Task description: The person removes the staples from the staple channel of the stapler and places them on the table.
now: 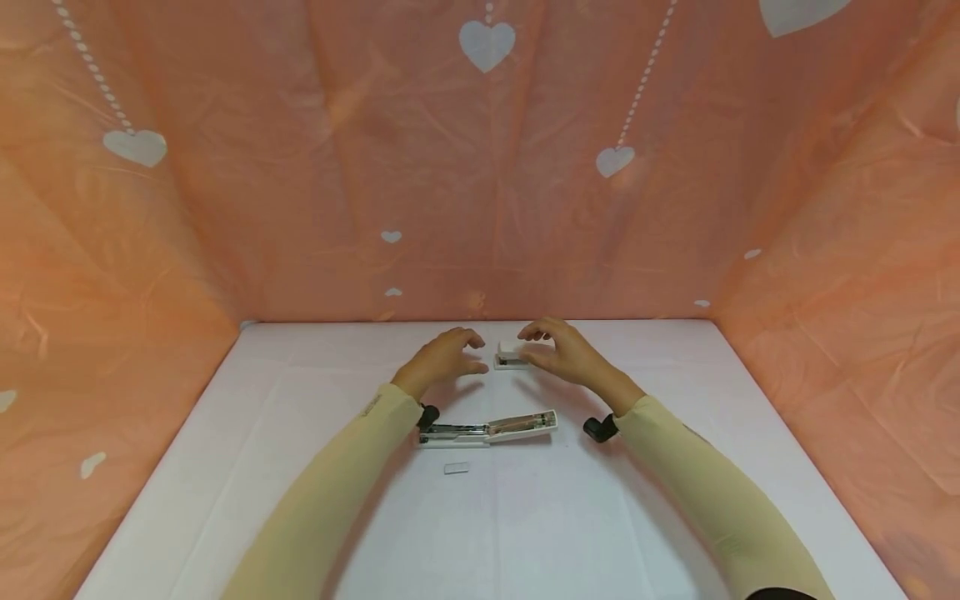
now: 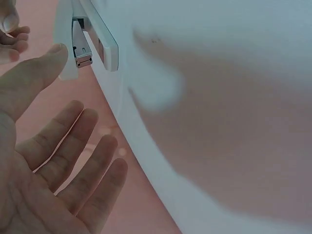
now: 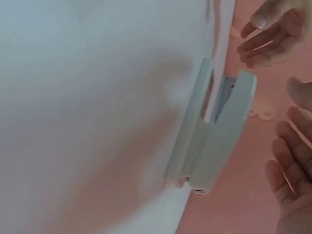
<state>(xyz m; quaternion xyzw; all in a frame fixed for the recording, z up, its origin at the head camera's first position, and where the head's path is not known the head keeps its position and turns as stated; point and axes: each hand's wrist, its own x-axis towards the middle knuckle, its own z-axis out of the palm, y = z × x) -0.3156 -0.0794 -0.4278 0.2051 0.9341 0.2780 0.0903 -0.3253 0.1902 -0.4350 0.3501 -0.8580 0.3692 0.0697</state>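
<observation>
A white stapler [image 1: 507, 360] stands at the back of the table, between the two hands. My left hand [image 1: 444, 357] hovers to its left with fingers spread and relaxed, apart from it. On the other side my right hand [image 1: 562, 354] is held with bent, loose fingers, partly hiding the stapler in the head view. The right wrist view shows a gap between that hand [image 3: 297, 180] and the stapler's white top arm [image 3: 226, 141]. In the left wrist view the stapler's metal nose [image 2: 84, 57] shows above its base [image 2: 111, 48].
Nearer the front, a second, longer white stapler [image 1: 487, 430] lies opened out flat, its metal magazine showing. A small strip of staples [image 1: 456, 468] lies in front of it. An orange curtain with white hearts [image 1: 487, 167] surrounds the white table [image 1: 525, 533].
</observation>
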